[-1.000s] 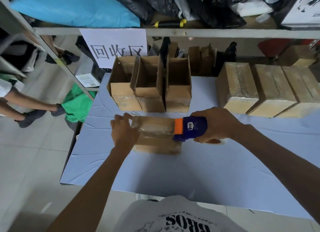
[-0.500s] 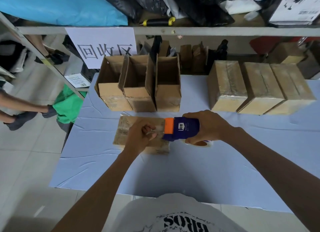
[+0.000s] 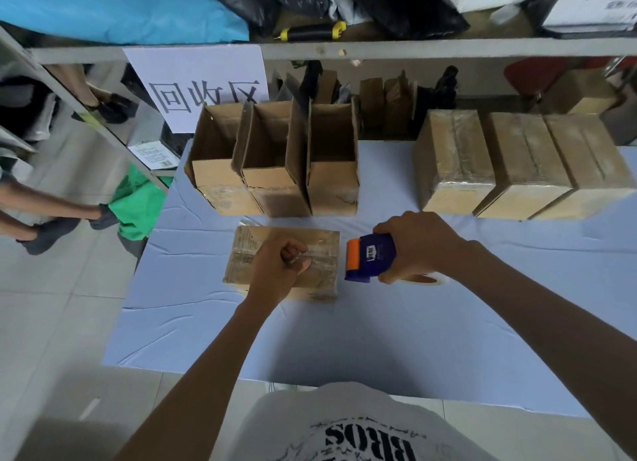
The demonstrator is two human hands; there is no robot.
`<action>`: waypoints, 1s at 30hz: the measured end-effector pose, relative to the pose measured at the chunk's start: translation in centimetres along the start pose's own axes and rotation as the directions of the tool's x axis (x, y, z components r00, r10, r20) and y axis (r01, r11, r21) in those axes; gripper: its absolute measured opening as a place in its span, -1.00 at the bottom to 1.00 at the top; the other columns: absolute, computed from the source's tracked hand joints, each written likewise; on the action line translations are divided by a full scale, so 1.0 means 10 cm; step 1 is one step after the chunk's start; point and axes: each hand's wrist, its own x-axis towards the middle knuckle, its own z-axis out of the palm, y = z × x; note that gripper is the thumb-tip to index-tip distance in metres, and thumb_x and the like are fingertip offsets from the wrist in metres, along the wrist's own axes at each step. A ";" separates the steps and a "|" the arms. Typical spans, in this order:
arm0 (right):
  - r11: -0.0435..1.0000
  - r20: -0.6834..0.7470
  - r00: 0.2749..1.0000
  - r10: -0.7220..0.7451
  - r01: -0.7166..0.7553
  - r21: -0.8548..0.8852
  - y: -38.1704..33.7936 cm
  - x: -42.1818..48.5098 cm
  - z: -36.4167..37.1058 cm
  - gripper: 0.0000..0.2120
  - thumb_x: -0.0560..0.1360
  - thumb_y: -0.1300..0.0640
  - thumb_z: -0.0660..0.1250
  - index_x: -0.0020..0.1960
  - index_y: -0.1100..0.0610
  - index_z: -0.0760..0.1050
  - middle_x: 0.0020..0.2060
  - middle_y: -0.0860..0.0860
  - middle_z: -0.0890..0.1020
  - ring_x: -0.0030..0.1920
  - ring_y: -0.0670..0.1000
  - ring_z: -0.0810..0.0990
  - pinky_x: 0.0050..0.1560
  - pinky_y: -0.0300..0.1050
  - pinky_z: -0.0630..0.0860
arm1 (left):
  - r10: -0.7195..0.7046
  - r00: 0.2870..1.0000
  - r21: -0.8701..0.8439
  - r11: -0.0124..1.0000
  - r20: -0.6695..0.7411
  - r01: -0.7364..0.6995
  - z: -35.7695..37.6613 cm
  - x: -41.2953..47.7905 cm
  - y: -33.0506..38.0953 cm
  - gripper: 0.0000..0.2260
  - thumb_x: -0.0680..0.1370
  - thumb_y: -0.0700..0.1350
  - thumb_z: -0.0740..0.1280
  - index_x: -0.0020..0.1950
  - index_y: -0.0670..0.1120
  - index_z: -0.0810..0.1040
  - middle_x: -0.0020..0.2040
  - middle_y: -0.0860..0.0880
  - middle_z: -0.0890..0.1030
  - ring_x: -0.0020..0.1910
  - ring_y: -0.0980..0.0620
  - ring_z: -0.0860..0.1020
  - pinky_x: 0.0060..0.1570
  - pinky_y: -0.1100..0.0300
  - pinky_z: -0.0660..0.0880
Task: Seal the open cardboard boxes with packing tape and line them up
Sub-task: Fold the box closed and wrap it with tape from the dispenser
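Left hand [image 3: 280, 266] pinching tape [image 3: 319, 254] taut over the box [image 3: 324, 271], likely to press it flat; right hand [image 3: 418, 245] gripping dispenser [image 3: 368, 257] at right edge, positioned to cut.

Left hand [image 3: 281, 266] curled on top of flat brown cardboard box [image 3: 248, 254], pinching clear tape strip [image 3: 319, 254]. Right hand [image 3: 418, 245] grips blue-and-orange tape dispenser [image 3: 368, 259] just right of the box. Three open brown cardboard boxes [image 3: 275, 171] side by side behind it, three taped brown boxes [image 3: 517, 164] in a row on the right, all on light blue cloth-covered surface [image 3: 344, 340].
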 end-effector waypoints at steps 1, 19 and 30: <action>0.999 -0.002 1.000 -0.003 0.003 -0.046 -0.08 0.07 -0.01 -0.42 0.08 -0.31 0.43 0.02 -0.09 0.45 -0.19 -0.14 0.58 -0.20 -0.09 0.54 -0.27 -0.24 0.41 | 0.007 1.000 0.002 1.000 0.000 -0.007 0.00 0.00 -0.01 -0.81 0.36 -0.27 0.50 -0.15 -0.04 0.58 -0.19 -0.01 0.56 -0.26 0.18 0.45 -0.24 0.43 0.42; 0.956 -0.079 0.966 0.248 -0.257 -0.144 -0.14 0.18 0.56 -0.24 0.25 -0.35 0.41 0.27 0.03 0.28 -0.06 0.04 0.54 -0.08 0.07 0.56 -0.23 -0.14 0.37 | 0.085 0.996 -0.031 0.996 -0.033 -0.086 0.00 -0.04 -0.04 -0.82 0.35 -0.29 0.49 -0.14 -0.13 0.55 -0.19 0.04 0.53 -0.24 0.27 0.47 -0.21 0.45 0.39; 0.975 -0.102 0.971 0.215 -0.208 0.082 -0.29 0.00 1.21 -0.61 0.61 0.07 0.11 0.43 0.05 0.23 0.30 0.10 0.40 0.28 0.19 0.40 0.28 0.11 0.37 | 0.200 0.979 0.075 0.978 -0.045 -0.196 -0.35 0.00 -0.04 -0.85 0.43 -0.38 0.35 -0.07 -0.18 0.60 -0.11 -0.07 0.60 -0.12 0.00 0.56 -0.08 0.21 0.51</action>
